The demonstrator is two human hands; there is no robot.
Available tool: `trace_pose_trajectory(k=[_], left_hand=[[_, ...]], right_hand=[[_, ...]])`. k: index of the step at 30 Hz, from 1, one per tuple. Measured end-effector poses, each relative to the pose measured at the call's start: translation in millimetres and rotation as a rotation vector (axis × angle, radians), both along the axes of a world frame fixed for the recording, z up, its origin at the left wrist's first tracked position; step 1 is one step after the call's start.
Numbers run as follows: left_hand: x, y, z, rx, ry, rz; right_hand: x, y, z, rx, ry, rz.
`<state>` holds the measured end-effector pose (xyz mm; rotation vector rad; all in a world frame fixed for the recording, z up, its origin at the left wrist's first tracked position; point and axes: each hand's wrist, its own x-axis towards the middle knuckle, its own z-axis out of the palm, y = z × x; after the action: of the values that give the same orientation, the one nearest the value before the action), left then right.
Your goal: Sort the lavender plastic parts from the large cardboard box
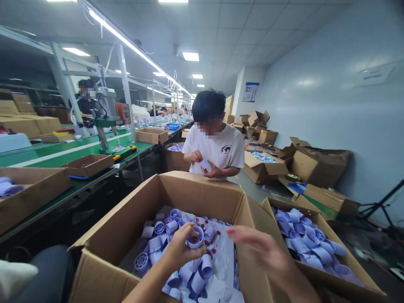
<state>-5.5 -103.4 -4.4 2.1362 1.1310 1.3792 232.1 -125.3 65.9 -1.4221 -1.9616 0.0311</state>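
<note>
A lavender plastic cylinder [196, 237] sits in my left hand [183, 242], thumb and fingers wrapped round it. Its open end faces up, with something small and dark red inside. Smeared by motion, my right hand [259, 248] hovers over the right side of the large cardboard box [202, 189], apart from the cylinder; whether its fingers hold anything cannot be made out. Below both hands, the box contains many similar lavender cylinders [198, 281], small dark red pieces [212, 248] and a crumpled whitish sheet [222, 261].
At right stands another carton [344, 275] full of lavender cylinders. Across the box, a co-worker [217, 147] handles a small white piece. A green conveyor bench [91, 147] with a press machine [109, 105] runs along the left. Cardboard boxes [318, 162] are piled by the wall.
</note>
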Motion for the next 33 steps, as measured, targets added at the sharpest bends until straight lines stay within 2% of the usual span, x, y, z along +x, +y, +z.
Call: trace_pose_trajectory(k=[2, 4, 6, 9, 12, 17, 20, 25, 27, 30, 33], left_hand=[[0.9, -0.1, -2.0, -0.046, 0.016, -0.006], [1.8, -0.1, -4.2, -0.092, 0.023, -0.022], [2.0, -0.1, -5.8, -0.110, 0.020, -0.041], [1.7, -0.3, -5.6, -0.102, 0.039, -0.099], [2.0, 0.1, -3.6, -0.081, 0.086, -0.138], [5.0, 3.3, -5.6, -0.078, 0.243, -0.141], [6.6, 4.8, -12.0, -0.062, 0.262, -0.124], [8.0, 7.5, -26.7, 0.005, 0.168, -0.066], [9.0, 12.5, -36.5, 0.022, 0.162, -0.072], [12.1, 25.8, -59.2, 0.051, 0.201, -0.072], [15.1, 38.1, -83.2, 0.096, 0.248, -0.003]], right_hand=[[-21.4, 6.0, -13.6, -0.040, 0.163, 0.115], [-40.1, 10.9, -29.9, -0.227, 0.414, 0.258], [-55.1, 17.4, -46.5, -0.457, 0.630, 0.339], [-70.7, 28.8, -64.6, -0.658, 0.778, 0.384], [-80.6, 37.2, -70.9, -0.775, 0.847, 0.505], [-91.8, 40.4, -72.9, -0.868, 0.920, 0.476], [-97.5, 39.5, -76.7, -0.903, 0.951, 0.498], [-107.3, 45.1, -100.6, -0.876, 1.104, 0.472], [-110.3, 50.4, -115.7, -0.871, 1.188, 0.467], [-112.7, 56.1, -134.3, -0.860, 1.317, 0.453], [-113.3, 55.2, -140.5, -0.843, 1.386, 0.450]])
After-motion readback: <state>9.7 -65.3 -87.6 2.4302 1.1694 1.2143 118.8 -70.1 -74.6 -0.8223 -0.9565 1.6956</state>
